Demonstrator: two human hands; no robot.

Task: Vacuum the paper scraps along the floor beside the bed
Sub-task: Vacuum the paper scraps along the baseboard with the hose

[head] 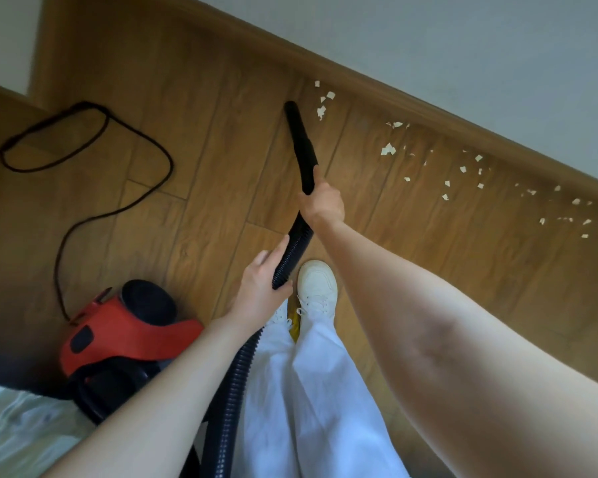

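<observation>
My right hand [321,201] grips the black nozzle tube [299,139] of the vacuum near its lower end. The tube's tip rests on the wood floor just left of the nearest paper scraps [323,105]. My left hand [263,284] holds the ribbed black hose [292,250] lower down, thumb under it and fingers along it. Several white paper scraps [463,170] lie scattered in a band along the wooden skirting, running to the right edge. The red and black vacuum body [118,336] sits on the floor at lower left.
A black power cord [94,132] loops over the floor at left. The wooden skirting [428,112] and pale wall bound the scraps' far side. My white shoe [316,284] and white trousers stand below the hose. Pale bedding [14,422] shows at bottom left.
</observation>
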